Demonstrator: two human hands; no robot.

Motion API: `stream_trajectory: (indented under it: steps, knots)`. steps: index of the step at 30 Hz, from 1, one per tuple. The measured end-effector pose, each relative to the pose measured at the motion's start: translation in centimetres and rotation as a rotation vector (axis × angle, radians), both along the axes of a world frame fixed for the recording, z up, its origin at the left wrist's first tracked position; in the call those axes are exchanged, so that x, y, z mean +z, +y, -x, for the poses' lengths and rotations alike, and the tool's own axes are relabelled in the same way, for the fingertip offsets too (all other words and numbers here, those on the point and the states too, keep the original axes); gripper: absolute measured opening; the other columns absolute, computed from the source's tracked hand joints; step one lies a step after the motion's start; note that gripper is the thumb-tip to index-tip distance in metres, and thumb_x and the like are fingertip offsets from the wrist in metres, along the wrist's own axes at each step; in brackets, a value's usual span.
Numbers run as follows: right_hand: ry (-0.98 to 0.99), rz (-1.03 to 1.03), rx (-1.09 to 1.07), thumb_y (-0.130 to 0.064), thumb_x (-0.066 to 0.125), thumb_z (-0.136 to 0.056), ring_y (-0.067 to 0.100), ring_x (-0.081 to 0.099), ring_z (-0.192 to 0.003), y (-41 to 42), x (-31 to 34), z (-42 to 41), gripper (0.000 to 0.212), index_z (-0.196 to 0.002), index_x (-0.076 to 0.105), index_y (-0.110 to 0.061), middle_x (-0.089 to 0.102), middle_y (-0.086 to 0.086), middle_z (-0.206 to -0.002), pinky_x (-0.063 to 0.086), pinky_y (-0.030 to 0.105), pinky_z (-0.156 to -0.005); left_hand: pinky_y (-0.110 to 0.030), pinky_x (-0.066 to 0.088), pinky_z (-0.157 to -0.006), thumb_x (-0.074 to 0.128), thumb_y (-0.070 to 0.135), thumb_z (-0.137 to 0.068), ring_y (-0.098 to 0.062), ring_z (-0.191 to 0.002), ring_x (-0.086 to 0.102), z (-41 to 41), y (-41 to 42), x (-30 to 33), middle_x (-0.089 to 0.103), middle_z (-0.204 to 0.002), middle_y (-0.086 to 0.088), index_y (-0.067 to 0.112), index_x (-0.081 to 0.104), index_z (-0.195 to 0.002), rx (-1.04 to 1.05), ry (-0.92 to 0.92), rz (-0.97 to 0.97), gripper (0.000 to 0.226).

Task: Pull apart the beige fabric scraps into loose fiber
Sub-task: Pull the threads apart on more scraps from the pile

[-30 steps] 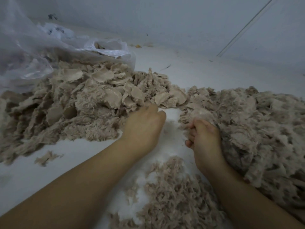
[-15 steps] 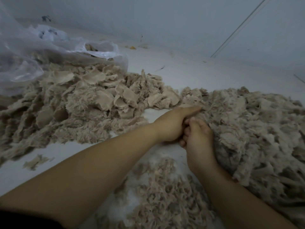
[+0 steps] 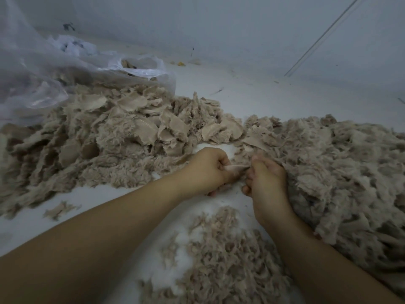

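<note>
Beige fabric scrap (image 3: 235, 168) was stretched between left hand (image 3: 207, 171) and right hand (image 3: 266, 179), both pinching it, center between the piles. A second earlier left reached the far-left scrap pile (image 3: 98, 139); tearing had begun.

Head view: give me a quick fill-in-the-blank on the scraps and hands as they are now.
1. The scrap is held by ____ hands.
2. The plastic bag lies at the far ____.
3. The scrap's colour is ____.
4. The left hand and right hand each ____ one end.

Missing: both; left; beige; grip
</note>
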State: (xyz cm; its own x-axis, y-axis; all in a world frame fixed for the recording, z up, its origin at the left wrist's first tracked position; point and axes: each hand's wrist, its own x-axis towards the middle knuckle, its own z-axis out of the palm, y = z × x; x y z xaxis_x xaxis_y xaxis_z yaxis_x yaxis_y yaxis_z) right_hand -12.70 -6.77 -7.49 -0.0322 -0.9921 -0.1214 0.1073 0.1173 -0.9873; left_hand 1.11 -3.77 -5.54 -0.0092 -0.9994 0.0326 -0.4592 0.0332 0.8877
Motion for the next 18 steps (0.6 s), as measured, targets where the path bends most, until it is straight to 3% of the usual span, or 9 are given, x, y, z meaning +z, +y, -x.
stream_trajectory:
  steps: [4,9,12,15,18]
  knots:
    - [0.065,0.015,0.059,-0.015,0.052,-0.100,0.004,0.040,-0.040,0.1,0.3,0.0,0.014,-0.093,0.063,-0.020,0.045,-0.015,-0.045,0.036,0.022,-0.040,-0.022,0.039,-0.040,0.066,0.017,-0.092,-0.011,-0.039,0.046,0.2,1.4,-0.5,0.053,-0.054,-0.004,0.007,0.061,-0.080,0.065,0.234,-0.006,0.017]
    - [0.136,0.081,0.130,-0.014,0.057,-0.098,-0.001,0.047,-0.041,0.7,0.1,0.0,0.017,-0.085,0.067,-0.012,0.057,-0.013,-0.050,0.040,0.019,-0.042,-0.023,0.035,-0.043,0.064,0.013,-0.093,-0.013,-0.050,0.041,1.0,1.4,-1.1,0.047,-0.061,-0.003,0.004,0.054,-0.079,0.174,0.344,0.088,0.019]
    - [0.146,0.089,0.134,-0.015,0.055,-0.099,-0.002,0.050,-0.044,0.5,-0.1,0.1,0.017,-0.090,0.069,-0.015,0.059,-0.014,-0.056,0.041,0.018,-0.043,-0.022,0.036,-0.039,0.058,0.012,-0.096,-0.021,-0.055,0.048,0.9,1.3,-1.3,0.054,-0.058,0.001,0.008,0.052,-0.080,0.169,0.422,0.096,0.018]
    - [0.147,0.064,0.132,-0.016,0.053,-0.099,-0.002,0.052,-0.044,0.3,-0.3,-0.1,0.020,-0.093,0.071,-0.019,0.059,-0.015,-0.055,0.042,0.018,-0.041,-0.023,0.039,-0.039,0.058,0.010,-0.097,-0.018,-0.049,0.053,0.6,1.4,-1.5,0.060,-0.058,0.000,0.010,0.057,-0.084,0.148,0.471,0.126,0.013]
    - [0.149,0.062,0.134,-0.017,0.052,-0.099,0.001,0.046,-0.040,0.2,-0.2,-0.2,0.036,-0.070,0.070,-0.025,0.051,-0.016,-0.045,0.042,0.019,-0.041,-0.024,0.039,-0.039,0.059,0.010,-0.096,-0.016,-0.043,0.051,0.2,1.4,-1.6,0.060,-0.058,-0.005,0.012,0.061,-0.083,0.199,0.514,0.158,0.014]
